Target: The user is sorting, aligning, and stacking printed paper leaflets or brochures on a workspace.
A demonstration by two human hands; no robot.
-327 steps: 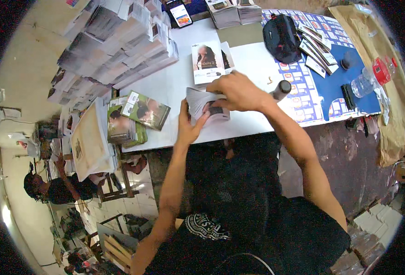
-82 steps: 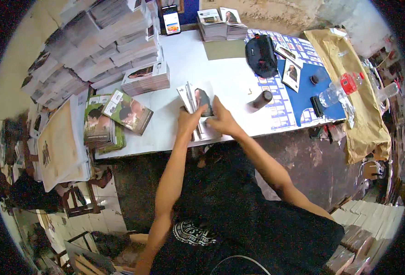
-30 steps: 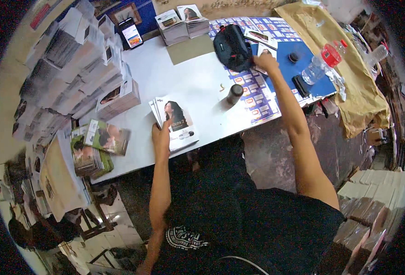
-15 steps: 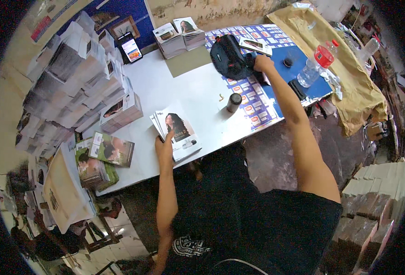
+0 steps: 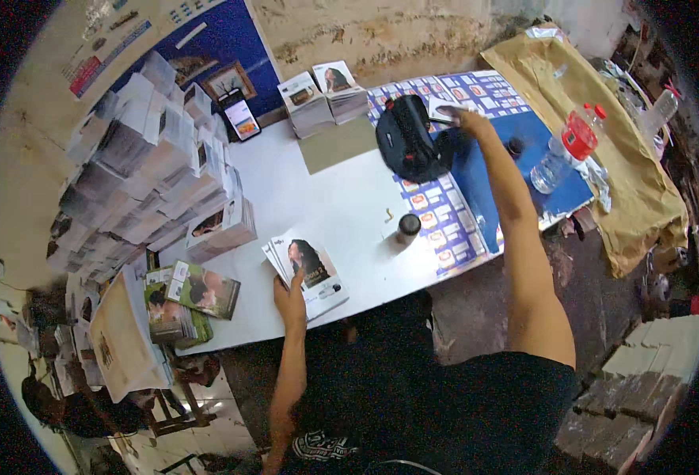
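Observation:
My left hand [image 5: 290,301] is closed on the near left edge of a small fanned stack of booklets [image 5: 316,265], thumb on the top cover, which shows a person with long dark hair. The stack lies on the white table near its front edge. My right hand [image 5: 471,124] reaches far across to the back right, over a white booklet or flat box [image 5: 443,109] with a dark picture. Its fingers are blurred there, so their grip is unclear. Just left of it lies a black pouch [image 5: 405,141] with red details.
A small dark-capped bottle [image 5: 407,228] stands mid-table. Tall booklet stacks [image 5: 140,162] and green booklets [image 5: 201,289] fill the left; two piles [image 5: 306,107] and a lit phone [image 5: 239,117] stand behind. Right are a blue mat [image 5: 484,182], plastic bottles [image 5: 557,162] and brown paper [image 5: 626,182].
My right hand has moved from the pouch's right side to the white booklet or box behind it. My left hand stays on the booklet stack. The whole view has shifted a little.

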